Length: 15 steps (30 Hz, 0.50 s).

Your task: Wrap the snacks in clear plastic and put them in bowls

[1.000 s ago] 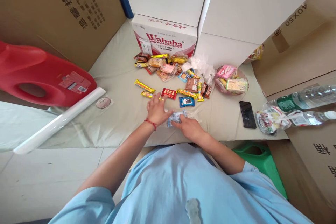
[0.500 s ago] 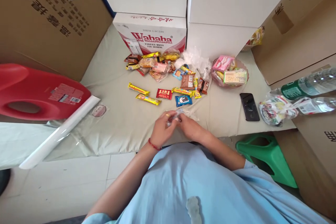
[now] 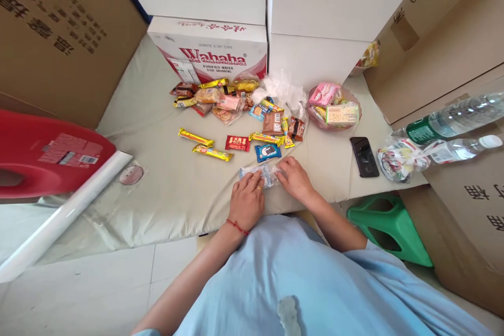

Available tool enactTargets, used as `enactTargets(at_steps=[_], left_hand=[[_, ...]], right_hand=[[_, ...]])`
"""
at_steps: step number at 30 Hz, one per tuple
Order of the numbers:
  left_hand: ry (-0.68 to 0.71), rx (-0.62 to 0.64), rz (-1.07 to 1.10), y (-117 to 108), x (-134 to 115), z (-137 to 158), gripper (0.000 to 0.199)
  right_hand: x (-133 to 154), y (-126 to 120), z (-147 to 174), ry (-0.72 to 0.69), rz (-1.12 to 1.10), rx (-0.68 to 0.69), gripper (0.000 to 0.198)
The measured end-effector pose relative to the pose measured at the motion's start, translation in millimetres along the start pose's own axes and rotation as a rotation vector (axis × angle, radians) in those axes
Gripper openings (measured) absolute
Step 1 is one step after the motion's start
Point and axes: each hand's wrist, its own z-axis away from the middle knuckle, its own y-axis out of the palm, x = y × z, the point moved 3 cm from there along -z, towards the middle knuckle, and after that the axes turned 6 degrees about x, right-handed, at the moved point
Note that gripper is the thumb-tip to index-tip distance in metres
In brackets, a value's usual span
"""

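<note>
A clear plastic bag (image 3: 269, 176) with bluish print lies flat near the front edge of the cloth-covered table (image 3: 165, 189). My left hand (image 3: 249, 197) rests on its left part, palm down with the fingers stretched out. At its right end my right hand (image 3: 294, 177) has its fingers curled, pinching the plastic. Just beyond the bag sit a blue snack packet (image 3: 268, 153), a red packet (image 3: 237, 143) and two yellow wrapped bars, one of them a nearer yellow bar (image 3: 213, 153). More wrapped snacks (image 3: 212, 95) are piled farther back.
A pink bowl (image 3: 311, 115) of snacks and a black phone (image 3: 364, 157) are to the right, with plastic bottles (image 3: 452, 121) beyond. A red jug (image 3: 47, 157) and a white roll (image 3: 66, 215) lie left. Cartons, including a Wahaha box (image 3: 212, 52), wall the back. A green stool (image 3: 394, 231) stands below.
My hands have moved from close together to apart. The bag, bunched between them before, is now spread flat on the table. The view has shifted slightly to the right.
</note>
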Motion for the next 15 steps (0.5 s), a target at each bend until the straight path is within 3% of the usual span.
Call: enactTargets(at_steps=[4,9,12,15], left_hand=[[-0.007,0.016,-0.004,2.3,2.4,-0.4,0.040],[0.091,-0.021,0.160,-0.6,19.0,4.0,0.034],[0.082,-0.147,0.359,-9.3,44.5,28.8,0.038],[-0.098,-0.347,0.483,-14.7,78.5,65.2,0.031]], right_hand=[[33.2,1.6,-8.9,-0.145,-0.103,0.018,0.015],[74.3,18.3,-26.9,-0.218,-0.014,0.116,0.018],[85.7,33.1,-26.8,-0.256,0.075,0.119,0.019],[89.8,45.7,-18.5,-0.274,0.194,0.073,0.025]])
